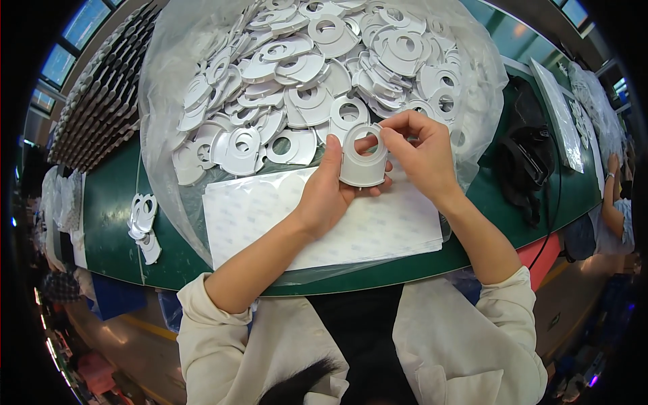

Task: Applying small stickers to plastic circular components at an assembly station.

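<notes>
Between my hands is a white plastic part (363,171) with a large round hole in its upper half. My left hand (327,189) grips it from the left, thumb along its side and fingers behind it. The thumb and forefinger of my right hand (425,152) pinch together at the upper right rim of the hole; whether they hold anything besides the rim is too small to tell. Beneath my hands lies a stack of white sheets (270,223) with faint printing. Just beyond, a large heap of similar white plastic parts (297,74) fills a clear plastic bag.
The clear bag (162,88) spreads over the green table (108,196). Several loose white parts (144,219) lie at the left. Stacked dark trays (101,88) rise at the far left. A black bag-like object (523,148) with a cable lies right. Another person's arm (613,196) shows at the far right.
</notes>
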`<act>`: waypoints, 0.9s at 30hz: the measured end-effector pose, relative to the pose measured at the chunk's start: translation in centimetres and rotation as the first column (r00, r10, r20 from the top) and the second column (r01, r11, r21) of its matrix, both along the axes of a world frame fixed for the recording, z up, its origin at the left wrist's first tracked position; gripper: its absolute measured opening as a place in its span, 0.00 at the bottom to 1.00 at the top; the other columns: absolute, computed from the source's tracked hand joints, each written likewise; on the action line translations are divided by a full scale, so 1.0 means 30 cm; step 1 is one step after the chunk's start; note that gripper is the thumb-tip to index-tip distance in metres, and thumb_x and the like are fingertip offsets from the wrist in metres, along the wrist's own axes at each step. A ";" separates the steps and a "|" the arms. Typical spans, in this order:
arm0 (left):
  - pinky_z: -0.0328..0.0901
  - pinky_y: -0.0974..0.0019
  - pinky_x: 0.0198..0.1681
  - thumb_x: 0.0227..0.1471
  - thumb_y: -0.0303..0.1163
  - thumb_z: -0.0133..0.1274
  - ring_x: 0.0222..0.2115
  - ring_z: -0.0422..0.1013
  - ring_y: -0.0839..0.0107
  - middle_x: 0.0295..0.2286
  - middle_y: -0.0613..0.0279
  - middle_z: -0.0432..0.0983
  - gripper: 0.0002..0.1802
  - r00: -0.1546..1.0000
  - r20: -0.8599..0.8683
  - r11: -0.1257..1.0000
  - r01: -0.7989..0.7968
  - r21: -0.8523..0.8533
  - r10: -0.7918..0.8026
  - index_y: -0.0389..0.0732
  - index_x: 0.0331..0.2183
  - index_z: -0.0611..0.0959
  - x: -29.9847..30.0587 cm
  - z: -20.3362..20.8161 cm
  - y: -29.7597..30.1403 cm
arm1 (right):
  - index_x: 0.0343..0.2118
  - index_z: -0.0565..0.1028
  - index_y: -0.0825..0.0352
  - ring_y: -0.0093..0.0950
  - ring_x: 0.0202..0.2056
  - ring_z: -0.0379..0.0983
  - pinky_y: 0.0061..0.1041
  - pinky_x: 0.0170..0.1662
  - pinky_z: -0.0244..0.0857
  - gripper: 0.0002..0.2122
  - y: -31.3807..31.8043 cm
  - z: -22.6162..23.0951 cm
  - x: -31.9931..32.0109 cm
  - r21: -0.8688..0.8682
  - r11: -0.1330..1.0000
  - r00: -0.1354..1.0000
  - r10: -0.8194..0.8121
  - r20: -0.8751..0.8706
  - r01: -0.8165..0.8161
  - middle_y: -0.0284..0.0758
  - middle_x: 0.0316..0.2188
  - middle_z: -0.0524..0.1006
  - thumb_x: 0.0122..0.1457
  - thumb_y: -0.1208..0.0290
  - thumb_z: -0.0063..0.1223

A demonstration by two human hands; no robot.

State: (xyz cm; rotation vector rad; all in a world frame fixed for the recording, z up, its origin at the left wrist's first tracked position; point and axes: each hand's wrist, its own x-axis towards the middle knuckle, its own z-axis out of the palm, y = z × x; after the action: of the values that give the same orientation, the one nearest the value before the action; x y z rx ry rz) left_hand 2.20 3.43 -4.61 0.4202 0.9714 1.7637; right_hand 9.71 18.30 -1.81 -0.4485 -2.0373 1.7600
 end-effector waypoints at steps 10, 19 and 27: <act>0.63 0.67 0.38 0.54 0.66 0.12 0.38 0.71 0.65 0.39 0.56 0.72 0.47 0.985 -0.137 0.992 0.092 -0.081 -0.102 0.38 0.54 0.64 0.005 0.015 0.005 | 0.20 0.69 0.67 0.13 0.16 0.61 0.14 0.21 0.55 0.11 -0.012 0.022 0.002 0.515 0.851 0.976 -0.186 0.114 0.102 0.26 0.14 0.70 0.47 0.68 0.61; 0.64 0.69 0.35 0.54 0.67 0.15 0.35 0.71 0.66 0.39 0.57 0.72 0.46 0.997 0.015 0.996 0.080 -0.034 -0.079 0.38 0.54 0.63 -0.004 0.013 0.005 | 0.26 0.73 0.69 0.20 0.21 0.66 0.21 0.24 0.60 0.12 0.034 0.054 0.042 0.658 0.745 0.992 0.041 0.118 -0.109 0.31 0.19 0.71 0.44 0.67 0.63; 0.64 0.69 0.35 0.57 0.63 0.18 0.34 0.72 0.66 0.37 0.54 0.74 0.42 0.998 0.038 0.996 0.049 -0.073 -0.046 0.38 0.52 0.66 -0.031 0.069 -0.009 | 0.33 0.75 0.71 0.21 0.27 0.69 0.19 0.29 0.61 0.06 0.042 0.049 0.028 0.587 0.804 0.994 0.043 0.103 -0.095 0.33 0.27 0.77 0.54 0.75 0.53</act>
State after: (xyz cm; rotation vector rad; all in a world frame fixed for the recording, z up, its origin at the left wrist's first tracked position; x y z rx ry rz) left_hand 1.27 3.16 -2.54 0.3602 0.9895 1.6821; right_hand 10.54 19.55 -0.35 -0.2505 -2.5402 1.0468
